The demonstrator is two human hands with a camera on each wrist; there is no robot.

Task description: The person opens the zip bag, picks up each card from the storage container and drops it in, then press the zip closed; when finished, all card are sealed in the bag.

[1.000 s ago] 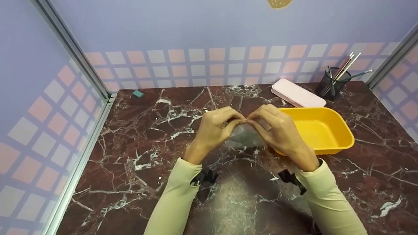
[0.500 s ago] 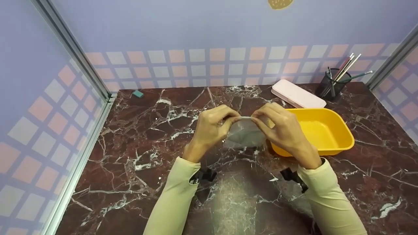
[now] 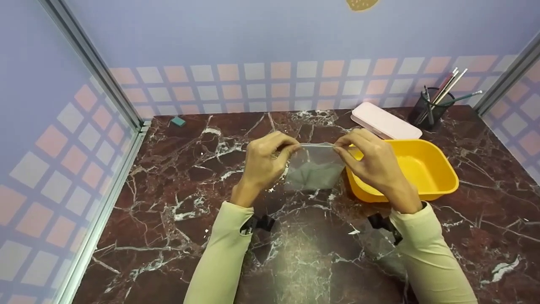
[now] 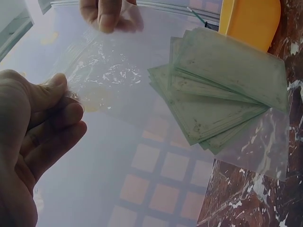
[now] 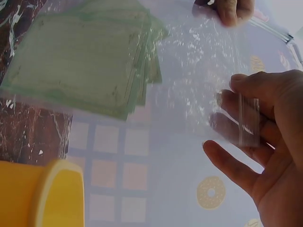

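Observation:
A clear zip bag [image 3: 314, 158] hangs between the two hands, its top edge stretched level. Inside it, low down, lie several pale green sheets [image 4: 227, 90], fanned unevenly; the right wrist view shows the same green sheets [image 5: 85, 56]. My left hand [image 3: 266, 162] pinches the bag's top edge at the left corner between thumb and fingers. Toward the right end of that edge, my right hand [image 3: 369, 158] pinches with thumb and forefinger, the other fingers behind the clear plastic in the right wrist view. Whether the zip strip is sealed cannot be told.
A yellow basin [image 3: 422, 169] stands just right of the bag, partly behind the right hand. Behind it lie a pink case [image 3: 386, 120] and a black mesh pen cup [image 3: 430, 109] with pencils. A small teal block [image 3: 178, 121] sits at the back left of the marble table [image 3: 168, 190].
My hands have drawn apart along the bag's top edge, from fingertips touching to a wide gap. Both have risen slightly, and more of the bag shows between them.

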